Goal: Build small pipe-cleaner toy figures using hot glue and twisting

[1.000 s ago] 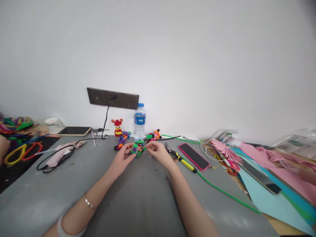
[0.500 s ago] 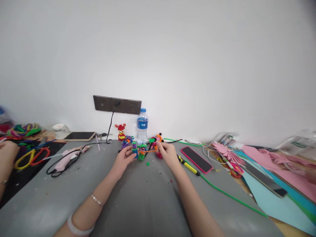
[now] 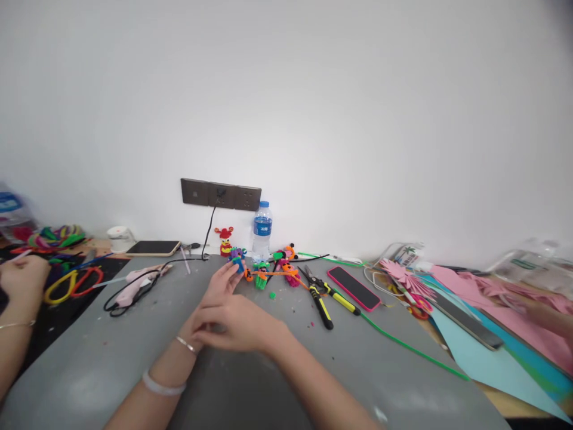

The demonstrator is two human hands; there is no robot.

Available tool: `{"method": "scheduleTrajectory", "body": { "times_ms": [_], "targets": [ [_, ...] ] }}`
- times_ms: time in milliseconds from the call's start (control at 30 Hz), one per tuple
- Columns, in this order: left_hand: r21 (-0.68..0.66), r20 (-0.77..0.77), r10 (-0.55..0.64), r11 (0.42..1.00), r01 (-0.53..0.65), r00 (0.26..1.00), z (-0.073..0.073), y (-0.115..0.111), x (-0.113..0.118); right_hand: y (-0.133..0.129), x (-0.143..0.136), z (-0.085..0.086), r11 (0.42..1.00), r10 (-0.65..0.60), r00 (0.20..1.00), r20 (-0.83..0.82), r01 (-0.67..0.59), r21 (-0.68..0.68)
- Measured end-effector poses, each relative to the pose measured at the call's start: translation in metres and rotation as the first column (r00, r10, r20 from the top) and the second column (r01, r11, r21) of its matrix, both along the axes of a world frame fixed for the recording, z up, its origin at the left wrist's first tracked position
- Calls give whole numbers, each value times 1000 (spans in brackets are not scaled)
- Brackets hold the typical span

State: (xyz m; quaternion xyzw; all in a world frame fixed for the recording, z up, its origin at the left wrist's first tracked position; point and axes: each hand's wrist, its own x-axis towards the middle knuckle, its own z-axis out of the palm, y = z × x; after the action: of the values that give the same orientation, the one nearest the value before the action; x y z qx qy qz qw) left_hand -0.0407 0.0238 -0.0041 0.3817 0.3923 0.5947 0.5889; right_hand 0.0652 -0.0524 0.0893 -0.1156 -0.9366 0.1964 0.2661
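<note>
Toward the back of the grey table, my left hand [image 3: 224,280] is closed on a fuzzy blue pipe-cleaner piece [image 3: 239,263]. My right hand [image 3: 237,322] crosses over my left wrist, its fingers and thumb curled about it near the silver bracelet [image 3: 185,344]. Beside the held piece stand a green pipe-cleaner figure [image 3: 261,278], a pink and orange one [image 3: 290,275] and a purple one [image 3: 237,253]. Thin orange pipe cleaner runs among them. Cutting pliers [image 3: 323,292] with yellow and black handles lie spread to the right.
A water bottle [image 3: 262,233] and a red figure [image 3: 225,241] stand by the wall. A pink-cased phone [image 3: 353,288] and a long green pipe cleaner [image 3: 416,350] lie right; a pink glue gun [image 3: 134,288] lies left. Another person's hand [image 3: 22,278] is at far left.
My right hand has left the figures and come back onto my left wrist. The pliers and the pink figure are now uncovered. The view has shifted slightly.
</note>
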Motion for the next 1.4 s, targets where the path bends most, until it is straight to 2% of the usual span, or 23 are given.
{"method": "scheduleTrajectory", "body": {
  "times_ms": [33,100,267,333,400,467,600,633,700,767,867,1067,1200,1400],
  "targets": [
    [-10,22,20,1000,-20,1000,0,1,-2,-2,-15,-3,998,50,998,31,-51,36],
    [-43,76,38,998,-35,996,2,3,-6,-5,-43,-6,992,64,997,50,-69,107],
    [-68,184,13,998,0,983,5,5,-12,-19,-104,-6,982,24,999,-26,-19,188],
    [-76,246,11,997,8,969,7,6,-14,-24,-124,-6,966,34,999,5,-34,258],
    [-91,296,33,996,-7,955,10,7,-16,-22,-142,-7,943,-21,999,37,7,334],
    [-119,335,73,992,-35,939,14,8,-19,-15,-158,-10,918,-130,991,29,110,381],
    [-143,286,113,987,-75,952,19,8,-22,9,-186,-29,881,-342,940,-10,324,346],
    [-140,264,110,987,-75,958,20,7,-23,15,-191,-36,884,-363,932,9,341,319],
    [-135,233,97,989,-67,968,20,6,-23,24,-199,-50,915,-333,938,98,297,272],
    [-135,207,75,990,-47,975,20,4,-23,28,-201,-62,952,-284,933,222,247,183],
    [-129,209,16,992,12,978,20,2,-19,23,-195,-68,960,-279,913,299,267,82],
    [-118,343,-20,991,64,939,17,-1,-8,4,-175,-48,938,-346,904,252,332,98],
    [-117,308,-53,989,94,950,17,-1,-5,8,-155,-41,898,-435,864,253,437,53],
    [-144,209,-53,986,85,976,13,2,2,23,-118,-34,840,-536,789,299,536,90]
  ]
}}
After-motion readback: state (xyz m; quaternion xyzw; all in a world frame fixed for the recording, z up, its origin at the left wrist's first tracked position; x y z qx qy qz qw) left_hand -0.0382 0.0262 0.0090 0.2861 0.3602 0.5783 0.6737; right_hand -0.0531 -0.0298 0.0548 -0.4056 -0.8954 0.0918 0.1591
